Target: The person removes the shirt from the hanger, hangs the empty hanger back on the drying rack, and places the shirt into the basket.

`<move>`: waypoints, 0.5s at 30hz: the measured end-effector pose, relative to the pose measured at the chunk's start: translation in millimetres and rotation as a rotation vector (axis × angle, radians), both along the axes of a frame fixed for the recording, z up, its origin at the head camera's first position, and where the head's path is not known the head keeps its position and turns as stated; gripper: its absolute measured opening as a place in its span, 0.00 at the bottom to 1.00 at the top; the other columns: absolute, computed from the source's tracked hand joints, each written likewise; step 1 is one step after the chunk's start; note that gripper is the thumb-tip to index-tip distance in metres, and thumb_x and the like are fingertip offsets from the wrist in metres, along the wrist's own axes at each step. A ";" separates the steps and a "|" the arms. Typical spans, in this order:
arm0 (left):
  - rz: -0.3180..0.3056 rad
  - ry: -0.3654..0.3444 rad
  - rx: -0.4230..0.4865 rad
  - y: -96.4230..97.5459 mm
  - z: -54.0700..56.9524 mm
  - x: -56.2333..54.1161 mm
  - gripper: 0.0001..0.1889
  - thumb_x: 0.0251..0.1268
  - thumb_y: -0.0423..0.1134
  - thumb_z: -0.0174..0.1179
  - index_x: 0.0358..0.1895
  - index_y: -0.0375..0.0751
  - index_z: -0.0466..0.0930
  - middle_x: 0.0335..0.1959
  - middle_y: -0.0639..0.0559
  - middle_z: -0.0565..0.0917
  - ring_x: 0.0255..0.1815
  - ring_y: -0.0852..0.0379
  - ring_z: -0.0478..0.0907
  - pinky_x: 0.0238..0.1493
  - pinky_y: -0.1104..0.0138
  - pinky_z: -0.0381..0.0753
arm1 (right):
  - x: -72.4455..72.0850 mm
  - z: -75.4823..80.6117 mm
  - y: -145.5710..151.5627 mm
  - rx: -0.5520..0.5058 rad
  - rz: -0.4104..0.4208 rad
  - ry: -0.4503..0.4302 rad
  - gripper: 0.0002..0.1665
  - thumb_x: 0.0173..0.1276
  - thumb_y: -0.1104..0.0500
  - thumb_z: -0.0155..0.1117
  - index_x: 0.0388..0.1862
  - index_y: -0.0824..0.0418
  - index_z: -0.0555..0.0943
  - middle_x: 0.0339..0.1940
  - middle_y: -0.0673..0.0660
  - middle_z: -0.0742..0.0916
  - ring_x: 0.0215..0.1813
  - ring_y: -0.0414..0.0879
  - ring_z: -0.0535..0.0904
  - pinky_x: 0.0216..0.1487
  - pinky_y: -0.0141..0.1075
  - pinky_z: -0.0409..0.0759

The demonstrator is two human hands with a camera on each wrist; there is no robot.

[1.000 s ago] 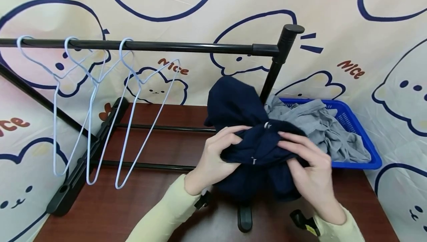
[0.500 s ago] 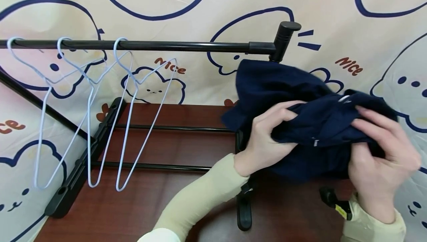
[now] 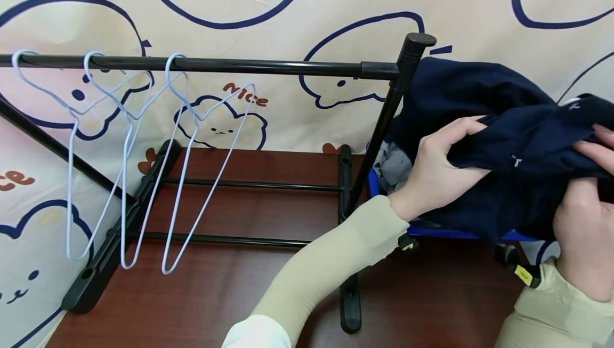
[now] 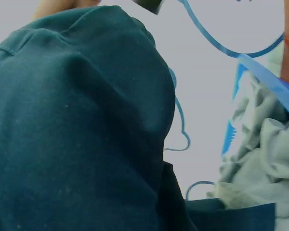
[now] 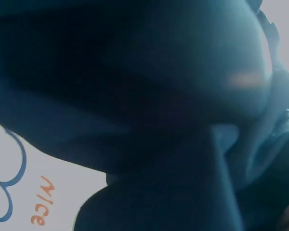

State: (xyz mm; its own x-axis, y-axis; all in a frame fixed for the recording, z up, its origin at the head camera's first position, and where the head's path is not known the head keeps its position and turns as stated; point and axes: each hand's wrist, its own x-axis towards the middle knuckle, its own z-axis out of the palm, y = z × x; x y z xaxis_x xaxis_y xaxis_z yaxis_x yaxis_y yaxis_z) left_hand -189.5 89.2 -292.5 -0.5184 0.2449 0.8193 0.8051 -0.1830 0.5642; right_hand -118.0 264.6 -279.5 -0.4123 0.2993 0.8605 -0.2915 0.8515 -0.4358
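Observation:
A bunched navy garment point(image 3: 484, 97) with small white marks hangs between both hands at the right of the head view. My left hand point(image 3: 438, 164) grips its near left edge, thumb and fingers pinching the cloth. At the frame's right edge my right hand point(image 3: 585, 220), partly cut off, holds the other side. The garment overlaps a blue basket point(image 3: 460, 231) of grey clothes, hiding most of it. In the left wrist view navy cloth point(image 4: 82, 125) fills the left, with grey cloth point(image 4: 265, 163) in the basket beside it. Dark cloth point(image 5: 149, 96) covers most of the right wrist view.
A black clothes rack point(image 3: 278, 67) stands on the brown table point(image 3: 230, 289), its right post point(image 3: 384, 124) just left of the garment. Three pale blue hangers point(image 3: 179, 199) hang on its left part. A patterned curtain point(image 3: 268, 7) lines the back.
Both hands have carried the navy garment to the right, past the rack's right post and in front of the basket. The hangers sway slightly.

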 end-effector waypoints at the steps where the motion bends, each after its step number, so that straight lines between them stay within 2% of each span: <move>1: 0.024 -0.007 -0.013 4.3 -6.0 -5.0 0.17 0.56 0.22 0.72 0.49 0.27 0.80 0.59 0.35 0.81 0.66 0.64 0.73 0.65 0.71 0.68 | -4.8 -0.8 3.5 -0.019 0.045 -0.004 0.16 0.74 0.67 0.53 0.47 0.71 0.87 0.59 0.50 0.86 0.67 0.47 0.75 0.70 0.38 0.65; 3: 0.071 -0.026 -0.042 9.6 -18.2 -14.1 0.18 0.57 0.24 0.72 0.51 0.29 0.80 0.60 0.38 0.81 0.66 0.66 0.72 0.65 0.73 0.67 | -15.3 -4.2 11.2 -0.046 0.113 -0.038 0.17 0.71 0.70 0.52 0.46 0.71 0.88 0.58 0.49 0.86 0.66 0.44 0.75 0.69 0.36 0.65; 7: 0.174 -0.085 -0.156 10.8 -45.0 -27.6 0.18 0.60 0.28 0.73 0.53 0.32 0.80 0.60 0.42 0.81 0.66 0.65 0.73 0.65 0.76 0.65 | -39.8 -23.4 28.8 0.010 0.220 -0.135 0.21 0.65 0.74 0.48 0.43 0.71 0.89 0.57 0.54 0.87 0.64 0.44 0.77 0.67 0.30 0.66; 10: 0.250 -0.145 -0.321 7.0 -63.1 -34.8 0.21 0.62 0.34 0.73 0.57 0.36 0.80 0.62 0.46 0.81 0.65 0.63 0.73 0.65 0.78 0.63 | -55.7 -45.3 41.2 0.085 0.240 -0.253 0.24 0.64 0.75 0.48 0.44 0.66 0.91 0.57 0.54 0.87 0.62 0.37 0.78 0.44 0.21 0.70; 11: 0.273 -0.167 -0.384 5.2 -68.1 -36.7 0.23 0.63 0.37 0.73 0.59 0.37 0.79 0.63 0.48 0.80 0.65 0.62 0.73 0.65 0.78 0.62 | -60.3 -53.0 44.8 0.088 0.247 -0.293 0.24 0.63 0.75 0.48 0.44 0.64 0.91 0.57 0.53 0.87 0.56 0.34 0.80 0.35 0.20 0.66; 12: 0.295 -0.187 -0.451 3.5 -72.4 -38.4 0.25 0.64 0.40 0.73 0.62 0.40 0.77 0.65 0.50 0.78 0.66 0.62 0.72 0.65 0.77 0.61 | -64.7 -60.8 48.5 0.093 0.255 -0.328 0.25 0.63 0.75 0.49 0.45 0.63 0.91 0.57 0.53 0.87 0.55 0.31 0.79 0.27 0.21 0.61; 13: 0.319 -0.207 -0.517 1.5 -75.9 -39.5 0.29 0.64 0.43 0.73 0.66 0.44 0.75 0.67 0.52 0.76 0.67 0.62 0.70 0.66 0.76 0.61 | -68.7 -67.9 52.0 0.099 0.258 -0.358 0.26 0.62 0.76 0.49 0.45 0.61 0.91 0.58 0.52 0.87 0.50 0.29 0.78 0.22 0.24 0.56; 14: 0.344 -0.222 -0.572 -0.1 -79.0 -40.2 0.32 0.64 0.46 0.72 0.70 0.47 0.72 0.70 0.53 0.73 0.67 0.60 0.70 0.66 0.74 0.63 | -72.3 -74.8 54.9 0.101 0.258 -0.387 0.27 0.61 0.76 0.49 0.46 0.61 0.91 0.58 0.52 0.87 0.50 0.28 0.77 0.21 0.26 0.53; 15: 0.369 -0.238 -0.619 -1.6 -82.0 -40.8 0.36 0.64 0.49 0.72 0.74 0.53 0.67 0.73 0.54 0.69 0.67 0.59 0.69 0.66 0.70 0.65 | -75.8 -81.3 57.6 0.100 0.264 -0.408 0.27 0.60 0.77 0.49 0.47 0.61 0.91 0.59 0.52 0.86 0.51 0.30 0.77 0.24 0.24 0.55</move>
